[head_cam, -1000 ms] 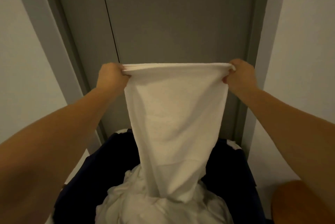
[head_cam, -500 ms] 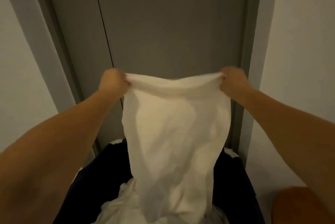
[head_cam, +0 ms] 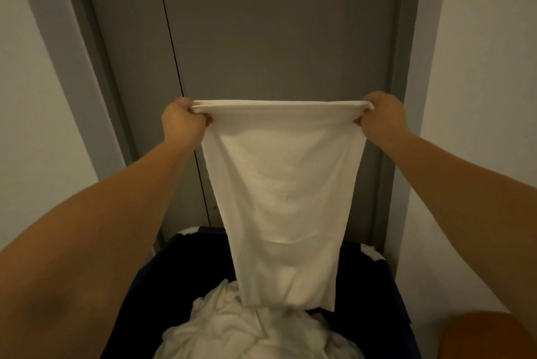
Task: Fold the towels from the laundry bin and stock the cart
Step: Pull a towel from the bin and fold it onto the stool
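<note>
holding up a white towel (head_cam: 284, 184) by its upper edge, arms stretched forward, fists well apart.

- left hand (head_cam: 181, 120): clamped round the towel's top left corner, fingers curled under, cloth bunched inside the fist.
- right hand (head_cam: 380, 117): clamped round the top right corner in the same way, level with the left.
- bare forearms (head_cam: 116, 227): reaching in from the lower left and the right edge of the view.
- towel: upper edge pulled taut and nearly level between the two fists; body hanging straight down, flat, with soft creases and a faint horizontal line across the lower part; lower hem hanging in front of the heap below, contact with it not clear.
- laundry bin (head_cam: 389, 286): dark navy, directly beneath the towel, with a white patch at each far corner of the rim.
- heap of crumpled white linen (head_cam: 247, 326): lying inside the bin, on the near side, just under the towel's hem.
- grey door (head_cam: 276, 24): shut, directly behind the towel, with a dark vertical seam left of centre.
- grey door frame (head_cam: 406, 38): on both sides of the door.
- pale walls (head_cam: 479, 97): left and right of the frame.
- rounded orange-brown shape (head_cam: 488, 335): bottom right corner, beside the bin, nature not clear.
</note>
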